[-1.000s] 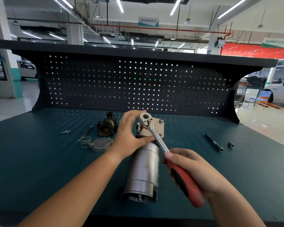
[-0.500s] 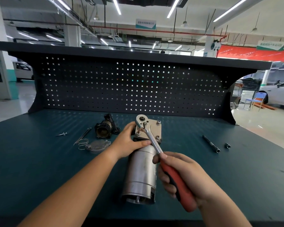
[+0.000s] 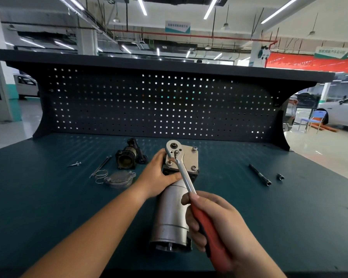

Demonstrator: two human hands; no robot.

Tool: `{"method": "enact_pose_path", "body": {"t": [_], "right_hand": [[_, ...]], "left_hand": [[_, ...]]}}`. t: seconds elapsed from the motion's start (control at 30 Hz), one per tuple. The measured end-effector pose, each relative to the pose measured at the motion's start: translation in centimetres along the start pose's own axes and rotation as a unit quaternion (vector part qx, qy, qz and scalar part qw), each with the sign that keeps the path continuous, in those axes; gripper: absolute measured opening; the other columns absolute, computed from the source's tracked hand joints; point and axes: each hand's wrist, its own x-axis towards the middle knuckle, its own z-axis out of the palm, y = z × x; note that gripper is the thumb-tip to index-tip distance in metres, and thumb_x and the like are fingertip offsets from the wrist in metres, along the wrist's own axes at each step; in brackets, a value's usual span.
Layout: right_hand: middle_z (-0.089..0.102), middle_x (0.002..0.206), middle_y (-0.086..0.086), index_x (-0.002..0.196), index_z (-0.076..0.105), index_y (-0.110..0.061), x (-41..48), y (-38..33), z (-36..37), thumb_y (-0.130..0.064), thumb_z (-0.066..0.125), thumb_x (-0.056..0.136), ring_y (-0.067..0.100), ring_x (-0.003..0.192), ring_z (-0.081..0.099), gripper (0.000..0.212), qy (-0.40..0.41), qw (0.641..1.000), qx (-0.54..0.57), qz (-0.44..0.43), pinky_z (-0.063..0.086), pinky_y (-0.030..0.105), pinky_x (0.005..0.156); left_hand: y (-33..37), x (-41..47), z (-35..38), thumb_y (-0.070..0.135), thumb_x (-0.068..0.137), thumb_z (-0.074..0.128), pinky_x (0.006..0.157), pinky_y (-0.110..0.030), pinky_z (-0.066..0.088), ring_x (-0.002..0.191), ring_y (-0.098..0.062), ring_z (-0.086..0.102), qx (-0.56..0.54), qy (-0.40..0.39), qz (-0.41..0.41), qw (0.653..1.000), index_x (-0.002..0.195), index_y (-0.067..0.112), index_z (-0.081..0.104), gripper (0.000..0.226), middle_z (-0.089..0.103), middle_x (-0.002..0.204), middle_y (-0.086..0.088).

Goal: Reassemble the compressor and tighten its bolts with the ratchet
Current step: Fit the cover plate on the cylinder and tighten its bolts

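We had the compressor (image 3: 169,217) lying lengthwise at the middle of the dark teal bench (image 3: 48,207), a smooth brushed-metal cylinder with its open end toward us and its blocky head pointing to twelve o'clock. On that head sat a flat, pale square plate (image 3: 190,157) with rounded corners and small hex bolts (image 3: 194,148) near its corners. Our left hand (image 3: 159,173) curled around the nine o'clock side of the head, thumb pressed along its lower edge. Our right hand (image 3: 215,223) was wrapped tight around the ratchet (image 3: 186,179), fingers closed over its matte red grip, while the polished chrome shank ran up toward eleven o'clock and its rounded head sat over the plate's far-left corner. At ten o'clock from the compressor lay a black cast housing (image 3: 129,157) with a round mouth, a dull grey domed cover (image 3: 120,178) with small ears, a wire coil spring (image 3: 100,176) touching that cover, a thin long rod (image 3: 100,167) and a tiny screw (image 3: 74,163). At two o'clock, well apart, lay a slim dark extension bar (image 3: 259,174) and, just beside its end, a short socket (image 3: 280,176). A dark perforated pegboard (image 3: 149,105) rose along the bench's far edge.
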Motion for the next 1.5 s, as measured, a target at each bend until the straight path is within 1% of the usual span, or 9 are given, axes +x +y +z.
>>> {"method": "enact_pose_path", "body": {"t": [0.2,0.37,0.47,0.57,0.73,0.9,1.03,1.2,1.5], "right_hand": [[0.054,0.055,-0.003,0.08,0.066,-0.021,-0.2,-2.2,-2.4,-0.027,0.047,0.096,0.014,0.045,0.049,0.025,0.064,0.955,-0.287,0.029,0.036,0.024,0.044],[0.053,0.054,-0.004,0.076,0.066,-0.027,0.1,-4.4,-3.6,-0.036,0.045,0.095,0.014,0.044,0.047,0.03,0.084,0.94,-0.328,0.026,0.035,0.026,0.046],[0.053,0.053,-0.003,0.073,0.066,-0.027,0.6,-5.0,-3.6,-0.037,0.044,0.096,0.015,0.044,0.047,0.033,0.077,0.94,-0.332,0.031,0.036,0.026,0.047],[0.053,0.053,-0.003,0.073,0.066,-0.022,0.7,-5.0,-3.5,-0.034,0.044,0.096,0.015,0.042,0.047,0.034,0.078,0.941,-0.328,0.029,0.037,0.024,0.045],[0.051,0.05,-0.001,0.072,0.063,-0.015,0.5,-5.8,-3.0,-0.029,0.044,0.096,0.015,0.038,0.044,0.033,0.1,0.948,-0.298,-0.042,0.036,0.02,0.038],[0.05,0.048,0.001,0.069,0.064,-0.016,2.2,-7.7,-3.3,-0.032,0.045,0.096,0.015,0.036,0.042,0.037,0.126,0.953,-0.273,-0.049,0.034,0.019,0.036],[0.049,0.047,0.001,0.076,0.061,-0.012,3.8,-7.4,-4.0,-0.031,0.044,0.098,0.014,0.036,0.041,0.034,0.138,0.953,-0.27,-0.016,0.034,0.019,0.036],[0.05,0.047,0.0,0.078,0.061,-0.012,4.3,-6.7,-4.7,-0.032,0.044,0.098,0.014,0.036,0.042,0.033,0.137,0.954,-0.268,0.014,0.035,0.021,0.036],[0.05,0.047,-0.001,0.077,0.061,-0.012,4.9,-6.8,-4.6,-0.031,0.042,0.099,0.013,0.036,0.043,0.034,0.122,0.948,-0.294,0.021,0.035,0.019,0.037]], "left_hand": [[0.1,-0.1,-0.3,0.028,0.075,0.079,0.096,-0.019,0.034,0.119,-0.008,0.047,-0.025,-0.008,-0.013,1.0,0.128,0.026,0.045,0.063,0.048,0.133,0.005],[0.6,-0.2,-0.5,0.041,0.068,0.081,0.083,-0.002,0.032,0.116,-0.004,0.046,-0.026,-0.022,-0.017,0.999,0.122,0.042,0.035,0.071,0.045,0.132,0.012],[1.1,0.1,-1.0,0.06,0.055,0.074,0.1,-0.021,0.037,0.121,-0.009,0.049,-0.044,-0.033,-0.023,0.998,0.135,0.027,0.037,0.093,0.049,0.134,0.005],[1.3,0.4,-1.7,0.056,0.057,0.072,0.11,-0.036,0.034,0.126,-0.009,0.045,-0.049,-0.04,-0.028,0.998,0.145,0.021,0.028,0.105,0.045,0.138,0.007],[1.1,0.7,-1.9,0.052,0.058,0.074,0.111,-0.035,0.031,0.132,-0.009,0.038,-0.022,-0.058,-0.022,0.998,0.145,0.029,0.023,0.104,0.039,0.139,0.011],[2.1,0.9,-2.4,0.055,0.069,0.066,0.1,-0.018,0.032,0.126,0.005,0.038,-0.063,0.009,0.027,0.998,0.13,0.04,0.036,0.07,0.044,0.135,0.017],[2.8,2.1,-2.3,0.017,0.09,0.061,0.09,-0.02,0.04,0.108,0.002,0.052,-0.051,0.093,0.032,0.994,0.112,0.034,0.052,0.029,0.058,0.108,0.02],[2.9,3.1,-2.1,0.004,0.088,0.059,0.073,0.001,0.038,0.084,0.018,0.053,-0.015,0.118,0.036,0.992,0.097,0.022,0.063,0.02,0.061,0.09,0.021],[2.9,2.8,-1.9,0.016,0.079,0.073,0.068,0.002,0.037,0.082,0.017,0.055,0.014,0.133,0.045,0.99,0.077,0.04,0.058,0.028,0.061,0.081,0.025]]}}
